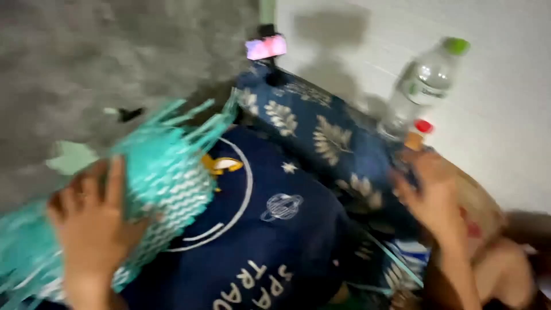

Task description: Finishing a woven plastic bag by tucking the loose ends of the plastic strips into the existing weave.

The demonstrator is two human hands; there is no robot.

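Left hand (94, 221) pressing spread fingers (115, 181) onto teal fringed cloth (166, 172), lying over navy pillow (275, 229), right hand (433, 198) hovering open, gripping nothing, near patterned cushion (321, 132), clear bottle (422, 86) leaning nearby.

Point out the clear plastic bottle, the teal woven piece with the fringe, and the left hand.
clear plastic bottle (422, 86): head view, on its clear body below the green cap.
teal woven piece (172, 172): head view, on its woven middle.
left hand (94, 224): head view, on the back of the hand.
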